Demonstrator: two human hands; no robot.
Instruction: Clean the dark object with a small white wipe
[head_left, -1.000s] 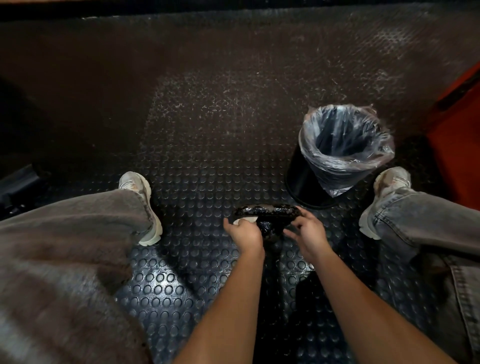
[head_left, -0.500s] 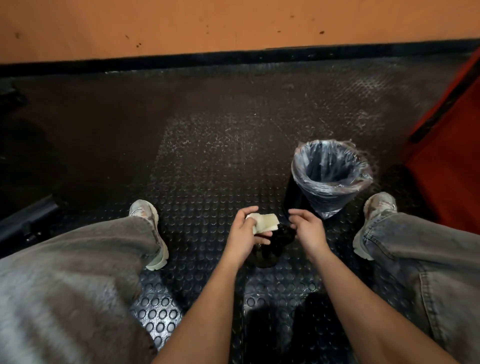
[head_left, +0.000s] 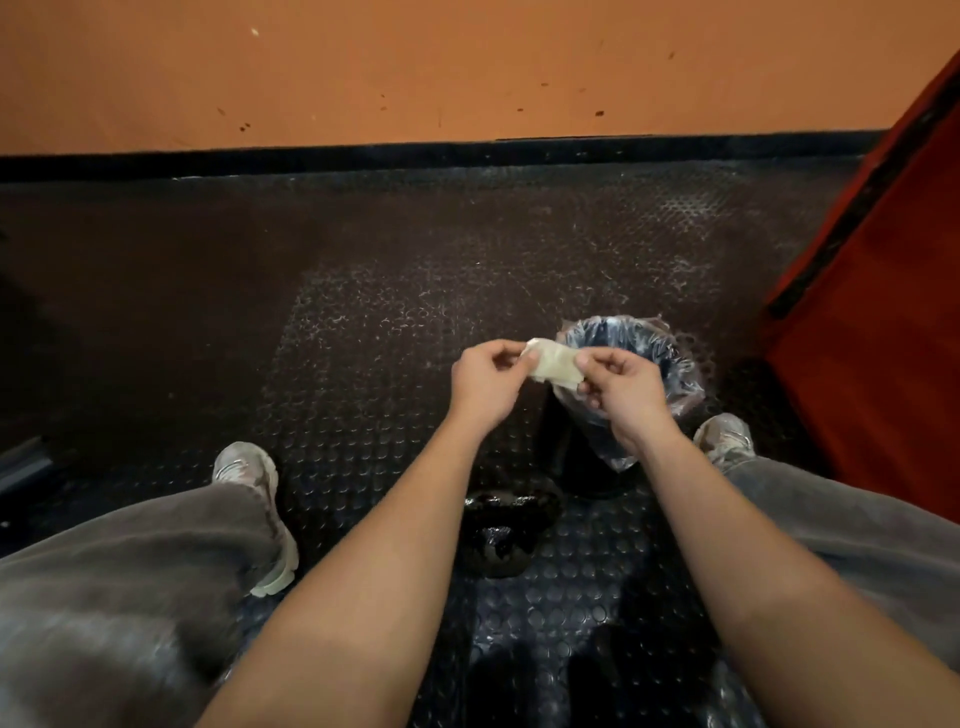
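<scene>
A small white wipe (head_left: 554, 365) is stretched between both hands, raised above the floor. My left hand (head_left: 484, 382) pinches its left edge and my right hand (head_left: 618, 388) pinches its right edge. The dark object (head_left: 506, 525), black and glossy with a wide top, stands on the studded floor between my forearms, below the hands. Neither hand touches it.
A black bin with a clear plastic liner (head_left: 649, 358) stands just behind my right hand. My two legs in grey trousers and pale shoes (head_left: 260, 499) flank the dark object. An orange wall runs along the back; a red panel (head_left: 883, 332) rises at the right.
Both hands left the dark object and rose with the wipe. The right hand has taken hold of the wipe's other edge. The camera has tilted upward.
</scene>
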